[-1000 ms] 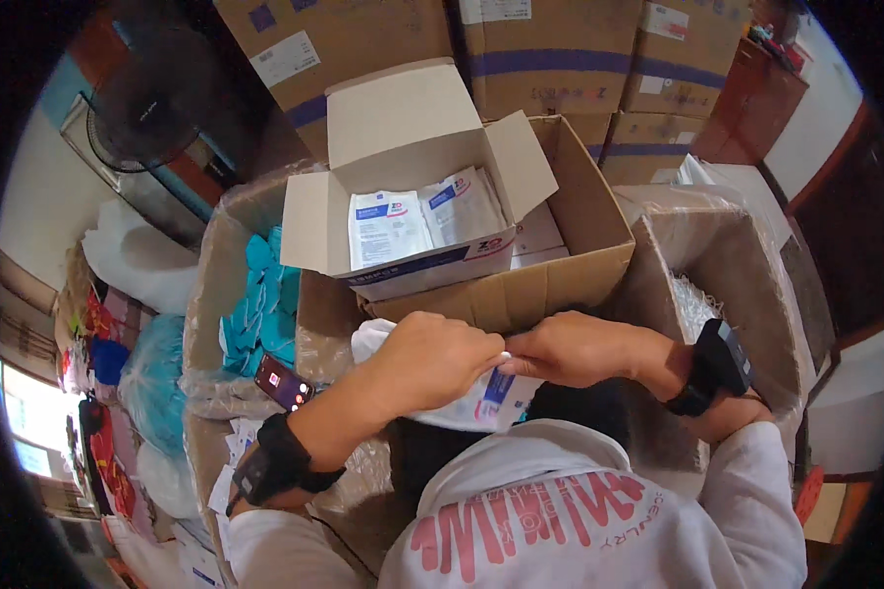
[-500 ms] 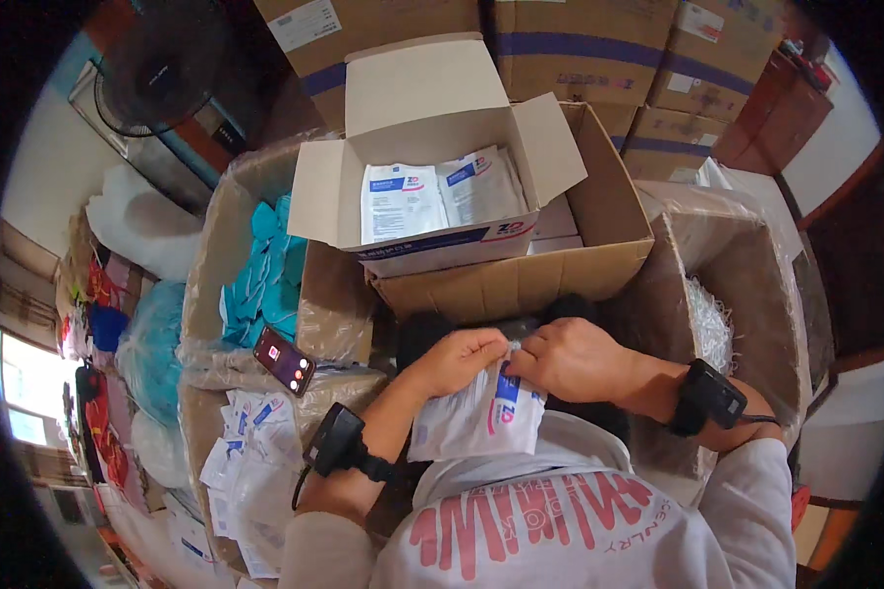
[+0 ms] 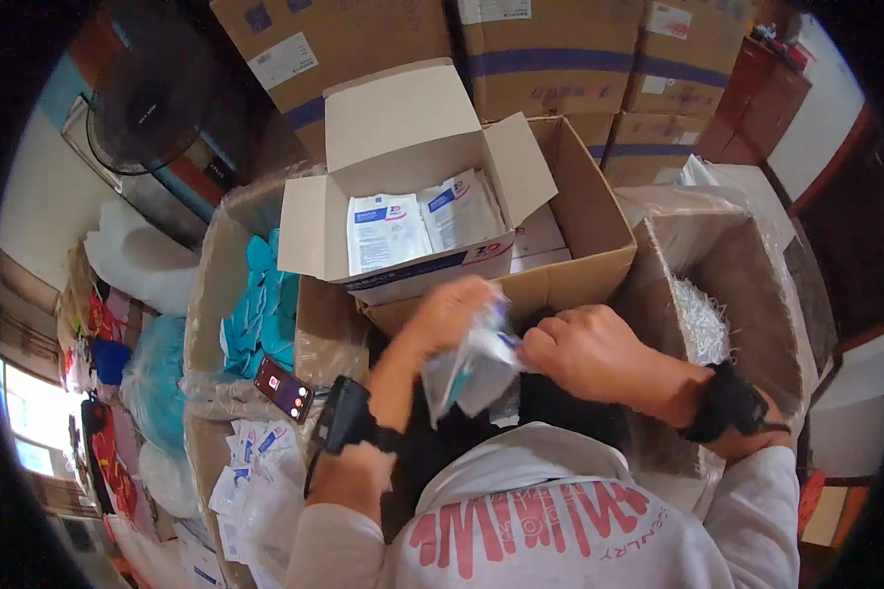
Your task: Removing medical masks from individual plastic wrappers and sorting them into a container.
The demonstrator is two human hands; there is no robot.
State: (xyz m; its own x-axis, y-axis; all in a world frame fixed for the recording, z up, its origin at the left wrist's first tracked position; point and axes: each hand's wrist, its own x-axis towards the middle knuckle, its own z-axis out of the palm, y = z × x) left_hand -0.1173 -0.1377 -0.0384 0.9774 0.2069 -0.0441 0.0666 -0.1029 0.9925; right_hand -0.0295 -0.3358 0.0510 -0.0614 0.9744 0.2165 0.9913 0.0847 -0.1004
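Observation:
A white plastic packet (image 3: 483,371) with blue print hangs between my hands over my lap, blurred by motion. Something teal shows through its side. My left hand (image 3: 452,312) grips its upper edge, fingers closed. My right hand (image 3: 581,339) is closed in a pinch at the packet's right corner. Just beyond them stands an open white carton (image 3: 403,147) with its flaps spread, and similar sealed packets (image 3: 391,231) stand in rows inside. That carton rests on a larger brown cardboard box (image 3: 599,231).
On my left, one box holds teal folded pieces (image 3: 265,304) and another holds printed packets (image 3: 255,471). A phone (image 3: 283,388) lies on the edge between them. At right, a lined box (image 3: 746,240) holds white strips (image 3: 699,319). Taped cartons (image 3: 550,79) are stacked behind.
The packet has lifted off my lap and turned, so its side now shows teal. My left hand has moved forward; my right hand has shifted slightly right. The view has tilted slightly.

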